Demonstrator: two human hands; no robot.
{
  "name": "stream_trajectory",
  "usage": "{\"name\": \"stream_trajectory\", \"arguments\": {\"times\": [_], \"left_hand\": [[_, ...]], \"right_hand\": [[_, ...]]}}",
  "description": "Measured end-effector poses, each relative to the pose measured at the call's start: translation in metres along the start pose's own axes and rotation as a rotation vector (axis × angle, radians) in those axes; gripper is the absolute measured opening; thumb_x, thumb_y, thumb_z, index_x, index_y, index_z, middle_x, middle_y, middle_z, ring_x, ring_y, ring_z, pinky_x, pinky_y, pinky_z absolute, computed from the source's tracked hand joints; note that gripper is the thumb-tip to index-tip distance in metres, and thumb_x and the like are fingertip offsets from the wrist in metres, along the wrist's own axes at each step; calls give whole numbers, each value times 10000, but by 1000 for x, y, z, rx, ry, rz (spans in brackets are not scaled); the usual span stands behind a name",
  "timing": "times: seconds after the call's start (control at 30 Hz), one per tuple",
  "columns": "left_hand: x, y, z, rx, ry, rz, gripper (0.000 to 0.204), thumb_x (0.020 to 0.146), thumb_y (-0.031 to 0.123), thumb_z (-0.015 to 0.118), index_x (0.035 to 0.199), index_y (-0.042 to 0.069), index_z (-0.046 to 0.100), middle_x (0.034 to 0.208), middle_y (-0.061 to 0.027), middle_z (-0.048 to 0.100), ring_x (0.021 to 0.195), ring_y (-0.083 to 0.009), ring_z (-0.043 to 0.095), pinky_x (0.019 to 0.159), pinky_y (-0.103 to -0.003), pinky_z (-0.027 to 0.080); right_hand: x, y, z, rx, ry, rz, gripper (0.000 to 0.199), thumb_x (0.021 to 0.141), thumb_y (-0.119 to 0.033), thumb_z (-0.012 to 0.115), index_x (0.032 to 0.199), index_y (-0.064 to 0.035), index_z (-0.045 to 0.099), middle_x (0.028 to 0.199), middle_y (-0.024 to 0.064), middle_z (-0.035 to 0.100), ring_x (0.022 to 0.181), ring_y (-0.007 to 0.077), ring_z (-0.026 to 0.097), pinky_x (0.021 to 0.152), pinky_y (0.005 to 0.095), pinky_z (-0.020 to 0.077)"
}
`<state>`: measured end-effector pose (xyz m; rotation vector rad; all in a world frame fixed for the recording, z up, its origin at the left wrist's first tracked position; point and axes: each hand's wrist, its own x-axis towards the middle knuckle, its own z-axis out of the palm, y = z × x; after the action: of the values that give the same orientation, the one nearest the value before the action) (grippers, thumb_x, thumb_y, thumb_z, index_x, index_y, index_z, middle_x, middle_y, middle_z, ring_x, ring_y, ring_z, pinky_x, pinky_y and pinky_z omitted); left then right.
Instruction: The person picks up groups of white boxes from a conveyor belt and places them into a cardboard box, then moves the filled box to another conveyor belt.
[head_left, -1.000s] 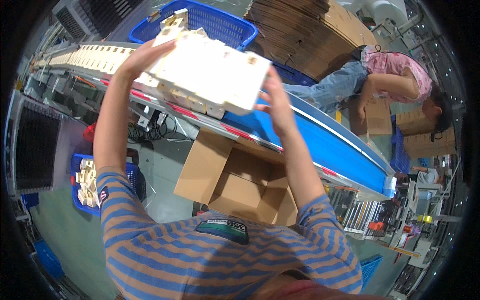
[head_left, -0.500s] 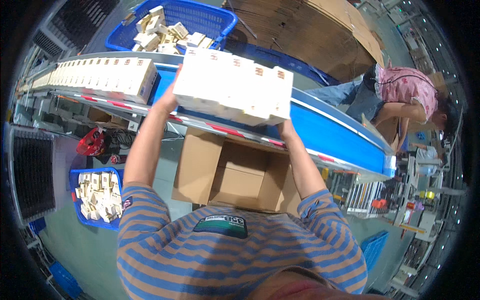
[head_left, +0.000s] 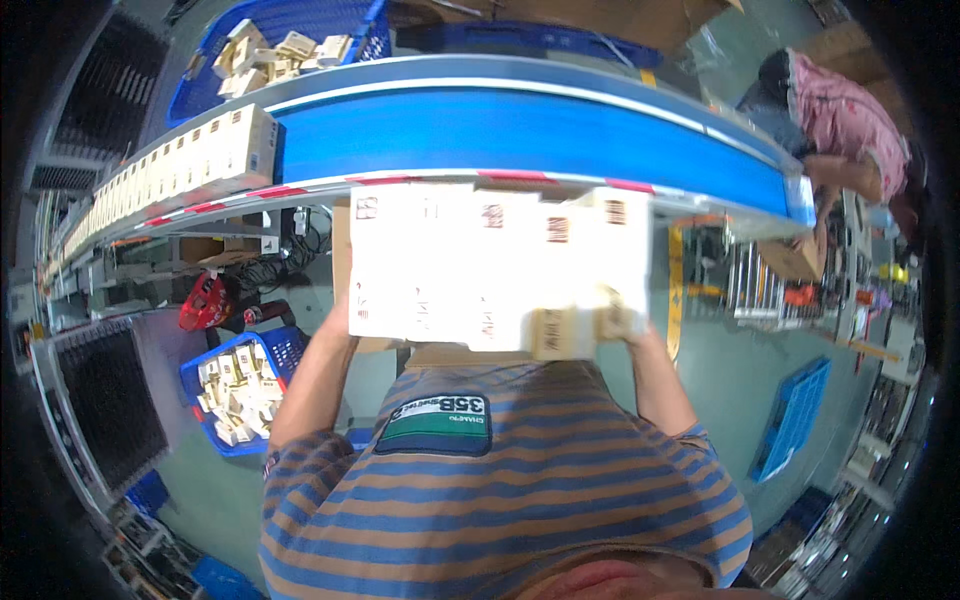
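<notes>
A row of several small white cartons [head_left: 450, 265] is squeezed between my two hands, in front of my chest. At its left end my left hand [head_left: 343, 318] presses inward, its fingers mostly hidden behind the cartons. The opposite end is gripped by my right hand [head_left: 641, 343], also partly covered. Two cartons near the right show yellowish printed ends. Beneath the row is an open cardboard box [head_left: 470, 357], of which only edges and a flap show. Whether the cartons touch the box, I cannot tell.
Beyond the cartons runs a blue conveyor belt [head_left: 520, 125], with a long line of white cartons [head_left: 190, 165] on its left part. Blue baskets [head_left: 375, 35] of loose cartons stand behind the belt and at lower left [head_left: 293, 350]. A person in pink [head_left: 845, 110] bends at the far right.
Both my hands have brought the row of cartons from over the belt toward my body, above the cardboard box. The view has shifted, and the box's opening is now covered.
</notes>
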<state>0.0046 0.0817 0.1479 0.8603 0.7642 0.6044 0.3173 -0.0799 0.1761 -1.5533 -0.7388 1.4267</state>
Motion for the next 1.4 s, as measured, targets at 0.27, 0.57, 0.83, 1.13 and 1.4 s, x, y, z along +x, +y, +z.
{"name": "stream_trajectory", "arguments": {"times": [0.27,0.57,0.83,1.13,1.4], "left_hand": [[50,-50,-26,1412,20,-63,331,836,342,614,905,22,664,790,-184,657,744,-346,637,670,-408,496],[140,-168,-10,1542,-546,-575,777,695,549,654,1320,132,455,1270,-144,542,1215,-316,476,1023,-437,369],[61,4,-14,973,74,395,400,789,291,695,1100,49,626,950,-121,674,895,-296,646,795,-373,514],[106,204,-218,1582,913,216,601,751,474,674,1110,0,589,941,-216,657,892,-391,631,764,-441,495],[161,150,-123,819,229,62,602,841,339,668,1274,-23,460,1158,-113,595,1053,-168,548,915,-305,419]], "right_hand": [[61,42,12,-958,202,-293,376,880,-365,510,810,-27,659,749,198,628,753,382,606,684,475,460],[137,131,55,-1380,-154,-6,575,774,-485,589,1124,-29,585,1038,232,625,989,360,592,876,413,464],[106,-8,70,-895,-162,-359,460,836,-333,621,1177,-25,590,1107,197,620,989,313,622,844,390,497],[174,-64,98,-807,311,-742,365,821,-292,668,1089,-47,638,979,126,669,839,206,650,717,313,512],[207,-75,98,-581,229,-499,631,846,-446,581,1281,-11,445,1075,234,617,945,390,612,824,414,482]]}}
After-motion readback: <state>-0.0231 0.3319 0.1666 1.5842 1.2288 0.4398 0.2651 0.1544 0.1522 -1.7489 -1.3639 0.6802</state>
